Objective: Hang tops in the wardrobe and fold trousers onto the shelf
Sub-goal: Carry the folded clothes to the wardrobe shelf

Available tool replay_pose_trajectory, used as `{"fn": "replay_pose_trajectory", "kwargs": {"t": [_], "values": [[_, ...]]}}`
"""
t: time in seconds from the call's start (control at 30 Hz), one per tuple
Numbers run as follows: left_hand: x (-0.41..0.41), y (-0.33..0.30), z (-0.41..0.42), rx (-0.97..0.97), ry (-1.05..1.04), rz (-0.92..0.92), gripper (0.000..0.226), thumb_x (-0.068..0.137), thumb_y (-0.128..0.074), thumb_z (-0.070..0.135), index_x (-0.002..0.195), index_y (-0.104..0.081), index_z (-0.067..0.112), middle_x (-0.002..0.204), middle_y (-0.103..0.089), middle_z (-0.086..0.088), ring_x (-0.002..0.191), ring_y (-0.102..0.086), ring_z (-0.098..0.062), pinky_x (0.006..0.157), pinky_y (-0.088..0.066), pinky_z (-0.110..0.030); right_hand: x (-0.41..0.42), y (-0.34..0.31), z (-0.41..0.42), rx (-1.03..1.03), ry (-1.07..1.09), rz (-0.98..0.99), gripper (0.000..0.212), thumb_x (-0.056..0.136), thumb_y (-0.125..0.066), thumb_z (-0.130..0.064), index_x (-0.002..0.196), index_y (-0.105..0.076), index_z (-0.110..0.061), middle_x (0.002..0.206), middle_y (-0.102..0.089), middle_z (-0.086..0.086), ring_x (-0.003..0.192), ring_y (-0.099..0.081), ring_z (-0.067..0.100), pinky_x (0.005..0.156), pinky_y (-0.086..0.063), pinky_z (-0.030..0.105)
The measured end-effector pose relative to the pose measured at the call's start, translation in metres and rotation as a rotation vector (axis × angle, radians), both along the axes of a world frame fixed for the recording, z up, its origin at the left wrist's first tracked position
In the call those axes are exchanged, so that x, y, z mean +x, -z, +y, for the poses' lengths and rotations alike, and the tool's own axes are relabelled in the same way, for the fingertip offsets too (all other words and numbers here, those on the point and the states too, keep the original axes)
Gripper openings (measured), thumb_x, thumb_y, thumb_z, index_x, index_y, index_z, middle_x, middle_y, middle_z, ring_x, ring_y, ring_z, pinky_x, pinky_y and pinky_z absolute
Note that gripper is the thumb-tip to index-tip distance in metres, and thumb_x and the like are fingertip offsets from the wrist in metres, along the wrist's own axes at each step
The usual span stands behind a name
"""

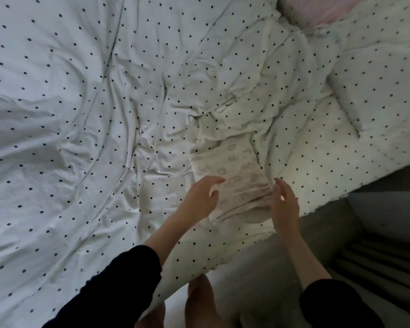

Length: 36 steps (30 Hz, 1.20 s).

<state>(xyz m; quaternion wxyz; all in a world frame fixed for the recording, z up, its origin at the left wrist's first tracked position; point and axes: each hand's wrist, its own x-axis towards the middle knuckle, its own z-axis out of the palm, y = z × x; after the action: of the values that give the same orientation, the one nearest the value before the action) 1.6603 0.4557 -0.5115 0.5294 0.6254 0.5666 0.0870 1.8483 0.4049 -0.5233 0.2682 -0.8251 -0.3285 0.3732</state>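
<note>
Since the small pale pink patterned cotton trousers (232,183) already lie folded into a narrow strip on the bed's white duvet with black dots (85,119), the step in hand looks like gathering them up or giving them one more fold; to do it well, I would slide fingers under both long edges together, keeping the layers squared so the bundle does not sag open when lifted. The left hand (200,197) hovers with loosely spread fingers at the strip's left edge, holding nothing. The right hand (285,203), likewise relaxed and empty, stands just beside the right edge. Between both hands lie the trousers, near the bed's edge.
</note>
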Motion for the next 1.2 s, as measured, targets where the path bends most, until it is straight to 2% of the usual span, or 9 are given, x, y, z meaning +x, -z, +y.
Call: {"fn": "replay_pose_trajectory", "kwargs": {"t": [0.13,0.27,0.43,0.53,0.63,0.73,0.83,1.0,1.2], "values": [[-0.035,0.04,-0.016,0.135,0.087,0.25,0.052,0.093,-0.051,0.007,0.142,-0.036,0.017,0.149,-0.031,-0.005,0.138,-0.03,-0.021,0.109,-0.028,-0.028,-0.017,0.018,-0.002,0.122,-0.611,-0.433,0.053,0.09,-0.042,-0.042,0.128,-0.054,-0.007,0.133,-0.054,0.015,0.124,-0.05,0.034,0.101,-0.041,0.052],[-0.047,0.075,-0.025,0.343,0.495,0.555,0.095,0.082,-0.058,-0.001,0.149,0.003,0.024,0.158,0.007,-0.004,0.146,0.002,-0.025,0.117,-0.007,-0.039,-0.037,0.049,-0.006,-0.158,-0.985,-0.589,0.095,0.069,-0.038,-0.075,0.135,-0.045,-0.008,0.142,-0.046,0.014,0.13,-0.043,0.035,0.104,-0.033,0.059],[-0.039,0.112,0.009,0.843,0.816,0.651,0.076,0.076,-0.044,-0.003,0.145,-0.024,0.022,0.152,-0.027,-0.006,0.137,-0.034,-0.026,0.109,-0.032,-0.047,-0.015,0.079,-0.013,-0.245,-1.112,-0.614,0.119,0.041,-0.078,-0.066,0.136,-0.037,-0.007,0.14,-0.048,0.016,0.126,-0.049,0.037,0.098,-0.036,0.063],[-0.024,0.125,0.047,1.033,0.952,0.64,0.055,0.089,-0.037,0.007,0.142,-0.032,0.022,0.148,-0.039,-0.006,0.133,-0.041,-0.027,0.106,-0.037,-0.047,0.001,0.081,-0.009,-0.217,-1.202,-0.551,0.111,0.061,-0.077,-0.052,0.146,-0.023,-0.005,0.154,-0.025,0.012,0.139,-0.031,0.034,0.108,-0.028,0.061],[-0.01,0.121,0.064,1.032,1.049,0.583,0.04,0.083,-0.057,0.008,0.123,-0.06,0.014,0.126,-0.06,-0.013,0.113,-0.06,-0.031,0.09,-0.052,-0.043,0.007,0.069,0.003,-0.311,-1.211,-0.376,0.087,0.083,-0.032,-0.051,0.151,0.005,-0.013,0.157,0.015,0.0,0.146,0.01,0.02,0.118,0.003,0.047],[-0.011,0.109,0.053,0.92,1.038,0.545,0.052,0.058,-0.084,0.007,0.108,-0.07,0.006,0.11,-0.068,-0.016,0.095,-0.068,-0.03,0.076,-0.057,-0.036,-0.008,0.048,0.015,-0.451,-1.077,-0.201,0.074,0.095,-0.03,-0.048,0.151,0.003,-0.013,0.16,0.008,0.0,0.146,0.011,0.016,0.118,0.008,0.043],[-0.02,0.085,0.026,0.826,0.977,0.588,0.054,0.052,-0.083,0.004,0.104,-0.068,-0.003,0.099,-0.069,-0.02,0.084,-0.069,-0.032,0.066,-0.058,-0.035,-0.04,0.03,0.009,-0.526,-1.036,-0.329,0.105,0.079,-0.028,-0.077,0.15,0.002,-0.007,0.159,0.004,0.008,0.146,0.01,0.023,0.117,0.007,0.048],[-0.07,0.061,-0.033,0.58,0.873,0.658,0.072,0.033,-0.087,0.011,0.1,-0.066,-0.005,0.084,-0.069,-0.017,0.065,-0.067,-0.026,0.045,-0.053,-0.029,-0.106,0.035,-0.04,-0.348,-1.045,-0.599,0.118,0.038,-0.075,-0.072,0.127,-0.054,0.003,0.132,-0.053,0.024,0.126,-0.047,0.041,0.103,-0.033,0.063],[-0.154,0.019,-0.075,0.516,0.588,0.752,0.055,0.035,-0.082,0.003,0.088,-0.068,0.001,0.066,-0.065,-0.006,0.046,-0.06,-0.02,0.031,-0.037,-0.022,-0.185,0.029,-0.05,-0.148,-1.122,-0.55,0.084,0.032,-0.089,-0.024,0.11,-0.066,-0.002,0.11,-0.067,0.019,0.105,-0.064,0.035,0.089,-0.049,0.056]]}}
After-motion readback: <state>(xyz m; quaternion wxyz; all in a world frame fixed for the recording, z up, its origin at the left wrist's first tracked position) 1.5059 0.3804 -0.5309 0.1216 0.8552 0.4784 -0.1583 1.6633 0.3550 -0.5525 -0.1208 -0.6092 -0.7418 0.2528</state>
